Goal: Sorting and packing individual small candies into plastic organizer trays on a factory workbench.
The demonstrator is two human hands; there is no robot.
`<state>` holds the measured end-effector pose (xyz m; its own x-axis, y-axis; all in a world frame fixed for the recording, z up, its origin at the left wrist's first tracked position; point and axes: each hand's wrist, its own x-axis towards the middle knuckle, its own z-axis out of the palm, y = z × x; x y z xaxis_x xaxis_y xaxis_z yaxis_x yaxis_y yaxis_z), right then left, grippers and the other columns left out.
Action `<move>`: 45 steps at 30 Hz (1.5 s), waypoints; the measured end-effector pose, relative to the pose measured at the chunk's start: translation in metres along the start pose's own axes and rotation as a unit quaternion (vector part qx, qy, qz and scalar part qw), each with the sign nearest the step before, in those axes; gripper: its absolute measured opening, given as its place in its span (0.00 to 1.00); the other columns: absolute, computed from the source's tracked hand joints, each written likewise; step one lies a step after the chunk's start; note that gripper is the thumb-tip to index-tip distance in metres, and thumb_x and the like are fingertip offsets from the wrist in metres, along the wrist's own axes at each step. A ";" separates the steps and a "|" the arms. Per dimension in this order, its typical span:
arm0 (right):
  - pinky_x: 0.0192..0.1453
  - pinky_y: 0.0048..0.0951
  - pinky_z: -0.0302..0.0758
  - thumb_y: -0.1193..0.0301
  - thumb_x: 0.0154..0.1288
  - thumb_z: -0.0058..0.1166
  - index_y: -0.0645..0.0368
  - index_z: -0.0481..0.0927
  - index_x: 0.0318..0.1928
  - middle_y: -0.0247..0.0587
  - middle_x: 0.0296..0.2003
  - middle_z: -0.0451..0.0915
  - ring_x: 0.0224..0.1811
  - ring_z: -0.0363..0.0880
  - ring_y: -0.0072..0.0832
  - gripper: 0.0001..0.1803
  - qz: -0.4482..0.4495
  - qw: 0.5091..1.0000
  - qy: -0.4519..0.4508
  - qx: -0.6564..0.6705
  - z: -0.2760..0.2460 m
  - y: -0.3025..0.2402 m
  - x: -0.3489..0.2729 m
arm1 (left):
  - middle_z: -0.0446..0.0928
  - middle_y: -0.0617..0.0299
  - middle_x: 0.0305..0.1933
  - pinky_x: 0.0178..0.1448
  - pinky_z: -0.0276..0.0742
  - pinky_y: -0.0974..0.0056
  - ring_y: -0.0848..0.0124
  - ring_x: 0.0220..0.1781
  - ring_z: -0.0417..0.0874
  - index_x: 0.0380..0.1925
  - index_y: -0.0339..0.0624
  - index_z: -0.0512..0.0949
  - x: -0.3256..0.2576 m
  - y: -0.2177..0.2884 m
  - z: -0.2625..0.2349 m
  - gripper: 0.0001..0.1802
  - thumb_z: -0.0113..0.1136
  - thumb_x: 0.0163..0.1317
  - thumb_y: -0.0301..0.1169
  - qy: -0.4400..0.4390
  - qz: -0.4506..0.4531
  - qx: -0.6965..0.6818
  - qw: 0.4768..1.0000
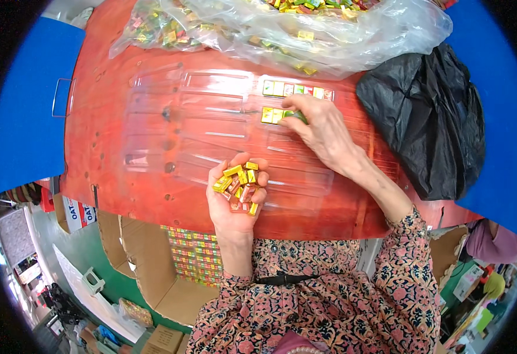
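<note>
The left hand (pixel 235 197) lies palm up at the near edge of the red table (pixel 111 118), cupped half closed around a heap of small wrapped candies (pixel 239 182) in yellow, orange and red. At 2 o'clock from it, the right hand (pixel 323 133) reaches over a clear plastic tray (pixel 211 127), its fingertips pinched on one green candy (pixel 297 116) at the end of a short candy row. A fuller row (pixel 297 90) sits just beyond, at 12 o'clock. A transparent bag of candies (pixel 306 29) lies at the far edge, and a black bag (pixel 435 118) at 3 o'clock.
</note>
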<state>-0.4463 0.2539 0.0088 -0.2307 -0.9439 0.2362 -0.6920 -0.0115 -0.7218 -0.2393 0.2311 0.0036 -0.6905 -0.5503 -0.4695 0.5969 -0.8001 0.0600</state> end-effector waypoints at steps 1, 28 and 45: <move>0.34 0.38 0.70 0.71 0.54 0.56 0.63 0.76 0.36 0.48 0.30 0.76 0.30 0.75 0.42 0.11 -0.001 1.000 -0.001 0.000 0.007 0.001 0.001 | 0.69 0.40 0.43 0.22 0.73 0.67 0.58 0.35 0.71 0.42 0.38 0.74 0.000 0.001 -0.001 0.19 0.42 0.62 0.39 0.000 0.000 0.001 1.000; 0.34 0.41 0.70 0.77 0.50 0.55 0.63 0.70 0.34 0.48 0.32 0.71 0.34 0.74 0.46 0.10 0.013 0.995 -0.014 -0.101 0.036 -0.012 0.010 | 0.74 0.39 0.41 0.22 0.71 0.67 0.57 0.33 0.75 0.42 0.36 0.74 0.000 0.004 -0.002 0.20 0.41 0.61 0.40 0.000 -0.003 -0.020 1.000; 0.36 0.17 0.68 0.75 0.54 0.58 0.61 0.74 0.30 0.30 0.28 0.75 0.31 0.70 0.14 0.06 0.173 0.976 -0.011 0.131 -0.042 0.024 -0.013 | 0.71 0.40 0.41 0.20 0.70 0.69 0.59 0.34 0.70 0.43 0.38 0.74 0.006 -0.002 0.000 0.19 0.42 0.62 0.39 0.011 0.000 0.007 1.000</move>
<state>-0.4889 0.2794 0.0162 -0.4024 -0.9133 -0.0633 -0.3759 0.2278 -0.8982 -0.2444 0.2299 0.0006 -0.6813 -0.5453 -0.4883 0.5910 -0.8034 0.0726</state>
